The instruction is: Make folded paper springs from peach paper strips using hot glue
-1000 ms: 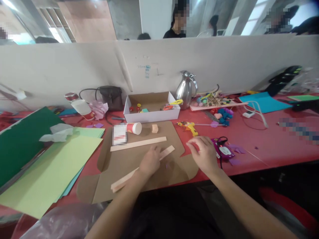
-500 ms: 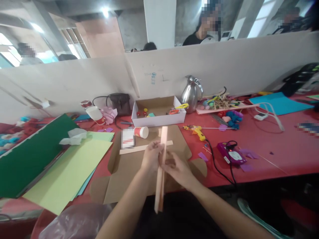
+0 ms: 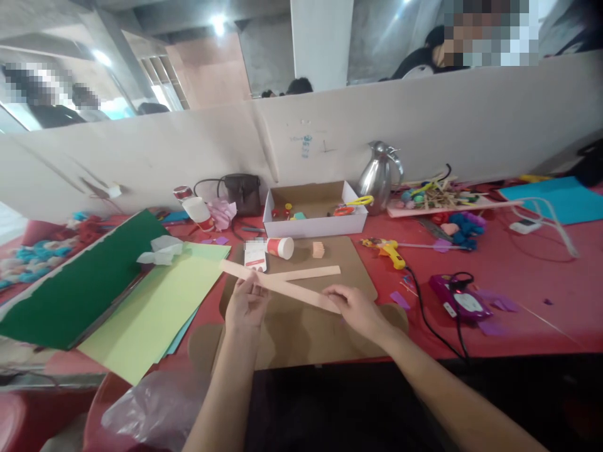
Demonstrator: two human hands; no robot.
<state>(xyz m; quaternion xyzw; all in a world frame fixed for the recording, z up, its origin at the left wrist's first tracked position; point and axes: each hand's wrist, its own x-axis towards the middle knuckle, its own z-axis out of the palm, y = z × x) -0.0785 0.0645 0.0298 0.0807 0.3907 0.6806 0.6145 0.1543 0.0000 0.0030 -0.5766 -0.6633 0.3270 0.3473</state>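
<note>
A pale wooden strip [image 3: 296,291] is held above the brown cardboard [image 3: 301,333], slanting down from upper left to lower right. My left hand [image 3: 247,301] grips it near its left part, and my right hand [image 3: 351,304] pinches its right end. Behind it, a second pale strip [image 3: 318,273] lies on the cardboard. A small stack of light wooden pieces [image 3: 318,250] sits farther back. A paper cup [image 3: 281,248] lies on its side beside a white card-like item [image 3: 255,257].
A white box [image 3: 315,226] with scissors stands at the back, a metal jug [image 3: 377,176] beside it. On the right are a yellow glue gun [image 3: 392,254] and a corded purple device [image 3: 459,300]. Yellow-green paper [image 3: 160,307] and a green board [image 3: 89,282] lie left.
The held strip has turned from nearly upright to a slant across the view. My hands have moved apart, left hand leftward and right hand rightward. The camera view has shifted slightly left.
</note>
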